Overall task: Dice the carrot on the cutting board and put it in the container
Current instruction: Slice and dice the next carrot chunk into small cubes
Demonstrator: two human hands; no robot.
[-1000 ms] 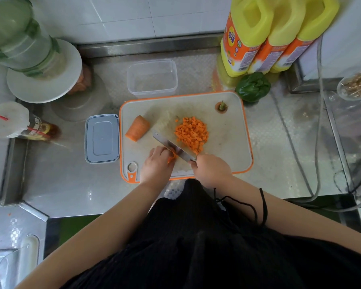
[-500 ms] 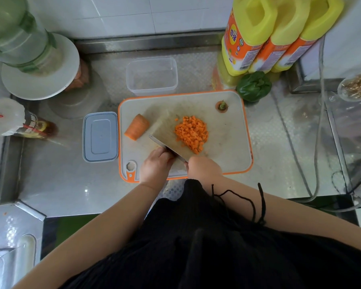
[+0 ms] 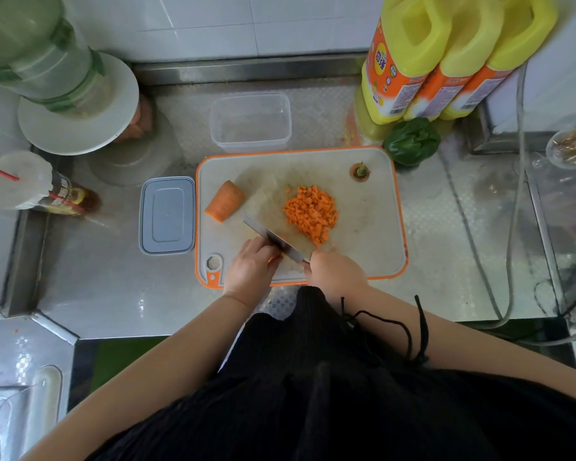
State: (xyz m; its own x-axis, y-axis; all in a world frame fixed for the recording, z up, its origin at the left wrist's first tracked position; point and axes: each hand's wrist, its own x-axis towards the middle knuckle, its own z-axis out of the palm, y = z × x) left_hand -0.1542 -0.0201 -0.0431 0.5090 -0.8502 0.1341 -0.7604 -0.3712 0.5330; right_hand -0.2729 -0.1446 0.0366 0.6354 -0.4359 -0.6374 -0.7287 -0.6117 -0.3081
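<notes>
Grey rectangular plastic lid [image 3: 167, 215] on steel counter [image 3: 97, 284]. Orange-rimmed white cutting board [image 3: 373, 234]: uncut orange carrot stub [image 3: 225, 201], firm, likely rolls, best pinned from above. Left hand [image 3: 251, 266], fingers curled onto small carrot piece [image 3: 275, 259]. Steel knife [image 3: 273, 239] gripped by right hand [image 3: 335, 272]. Diced carrot heap [image 3: 311, 214], light, loose, best scooped. Clear rectangular plastic container [image 3: 250, 121] behind board.

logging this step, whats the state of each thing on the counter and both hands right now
container: open, empty
lid: off, flat beside the board
carrot chunk: uncut
diced carrot: piled on cutting board
carrot top: cut off
knife: gripped by right hand
left hand: holding a carrot piece at the blade
</notes>
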